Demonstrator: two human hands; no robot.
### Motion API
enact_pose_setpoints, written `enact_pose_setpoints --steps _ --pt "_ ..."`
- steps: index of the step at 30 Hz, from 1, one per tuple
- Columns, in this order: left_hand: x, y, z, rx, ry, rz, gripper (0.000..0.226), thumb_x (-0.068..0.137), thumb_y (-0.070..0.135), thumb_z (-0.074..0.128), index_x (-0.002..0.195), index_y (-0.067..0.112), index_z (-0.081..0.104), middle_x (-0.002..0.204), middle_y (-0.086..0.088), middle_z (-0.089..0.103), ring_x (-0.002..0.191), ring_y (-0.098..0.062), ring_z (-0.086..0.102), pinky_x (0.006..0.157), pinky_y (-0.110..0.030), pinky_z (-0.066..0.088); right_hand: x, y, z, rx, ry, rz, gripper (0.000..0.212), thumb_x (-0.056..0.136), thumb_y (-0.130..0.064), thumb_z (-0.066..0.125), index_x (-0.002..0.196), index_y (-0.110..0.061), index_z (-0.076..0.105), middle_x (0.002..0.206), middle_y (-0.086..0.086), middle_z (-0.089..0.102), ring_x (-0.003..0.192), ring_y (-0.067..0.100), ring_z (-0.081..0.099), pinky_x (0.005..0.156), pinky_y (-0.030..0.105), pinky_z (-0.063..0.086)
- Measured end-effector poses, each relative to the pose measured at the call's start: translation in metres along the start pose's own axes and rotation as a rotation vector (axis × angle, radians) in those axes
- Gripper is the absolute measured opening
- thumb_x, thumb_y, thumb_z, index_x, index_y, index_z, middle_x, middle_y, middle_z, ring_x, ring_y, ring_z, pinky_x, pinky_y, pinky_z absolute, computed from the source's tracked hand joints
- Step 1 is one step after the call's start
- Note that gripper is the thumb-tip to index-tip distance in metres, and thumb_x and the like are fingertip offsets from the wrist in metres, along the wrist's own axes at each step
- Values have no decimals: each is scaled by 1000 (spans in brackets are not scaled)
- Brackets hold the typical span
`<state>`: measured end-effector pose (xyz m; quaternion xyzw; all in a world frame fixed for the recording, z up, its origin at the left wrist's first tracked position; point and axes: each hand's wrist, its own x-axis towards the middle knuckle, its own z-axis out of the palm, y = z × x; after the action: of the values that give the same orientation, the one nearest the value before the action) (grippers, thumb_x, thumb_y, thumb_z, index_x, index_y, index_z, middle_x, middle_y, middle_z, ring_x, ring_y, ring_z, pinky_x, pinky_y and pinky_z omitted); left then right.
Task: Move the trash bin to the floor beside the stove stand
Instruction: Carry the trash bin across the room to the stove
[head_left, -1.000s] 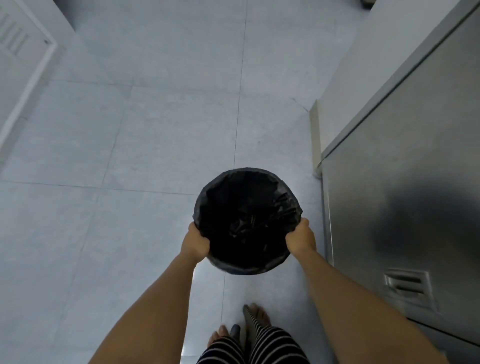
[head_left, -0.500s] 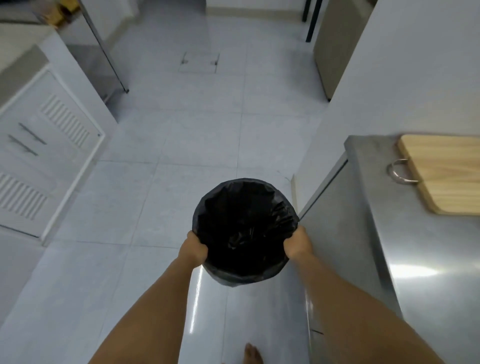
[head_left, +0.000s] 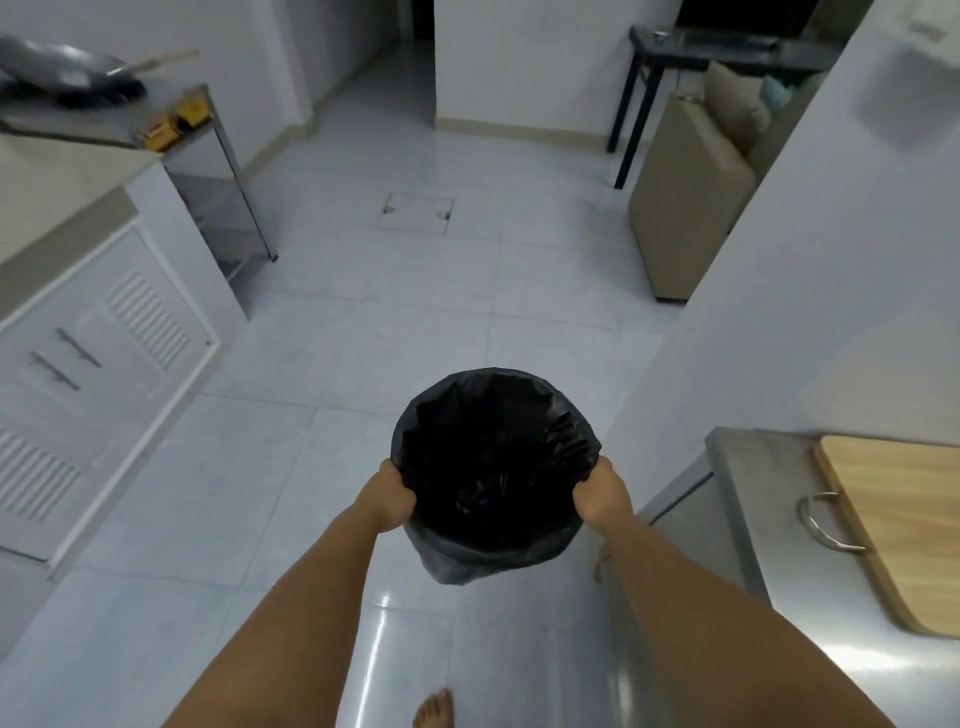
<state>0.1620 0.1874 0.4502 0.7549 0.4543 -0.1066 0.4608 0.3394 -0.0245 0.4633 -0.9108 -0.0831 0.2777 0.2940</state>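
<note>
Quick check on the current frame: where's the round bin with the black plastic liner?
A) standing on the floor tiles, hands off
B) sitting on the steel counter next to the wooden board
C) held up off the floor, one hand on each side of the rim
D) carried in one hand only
C: the round bin with the black plastic liner hangs above the pale floor tiles, with the left hand and right hand each gripping an opposite side of its rim.

Nothing is reading clearly here: the yellow boxes (head_left: 176, 126) on the stand (head_left: 244, 171) are showing only blurred, illegible print.
</note>
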Motion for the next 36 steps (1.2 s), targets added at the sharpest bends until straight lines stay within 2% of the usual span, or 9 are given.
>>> enact_pose_setpoints --steps 4,7,11,16,21,26,36 --pt "36 35 -21 -58 47 31 61 89 6 48 147 1 31 146 -21 46 131 -38 49 104 -41 42 43 -33 -7 89 19 32 43 98 -14 45 139 -1 38 134 24 54 123 41 53 101 43 43" --pt "72 69 -37 -121 70 64 55 92 7 50 145 2 34 144 -19 49 129 -37 50 100 -38 42 82 -57 -16 135 26 54 45 98 -21 49 137 0 39 133 23 55 123 41 53 102 44 43" --pt "133 117 -49 -227 73 81 64 90 28 57 146 8 34 146 -15 49 130 -37 51 108 -44 43 147 -83 -35 124 41 69 43 97 -20 50 133 3 41 132 25 55 122 40 54 100 41 43" --pt "213 194 -45 -375 83 23 76 88 46 60 147 7 33 148 -14 48 133 -36 49 111 -46 42 238 -113 -68 159 38 88 49 96 -27 54 133 3 42 133 23 56 123 39 54 102 41 43" --pt "295 274 -41 -460 64 -35 77 87 50 59 147 7 36 147 -14 51 131 -36 51 110 -45 41 330 -147 -116 196 31 101 63 92 -37 58 137 1 36 135 21 54 123 40 54 102 43 44" --pt "367 339 -49 -472 54 -46 82 86 55 58 148 7 34 148 -14 49 133 -36 50 111 -45 40 416 -192 -153 236 52 83 68 90 -39 60 140 -2 32 135 20 55 122 38 55 102 44 45" --pt "555 438 -101 -522 55 -60 93 81 60 59 151 7 30 151 -15 45 136 -37 46 114 -47 38 610 -303 -177 206 16 48 70 89 -41 60 140 -2 31 137 20 54 124 40 54 103 45 45"
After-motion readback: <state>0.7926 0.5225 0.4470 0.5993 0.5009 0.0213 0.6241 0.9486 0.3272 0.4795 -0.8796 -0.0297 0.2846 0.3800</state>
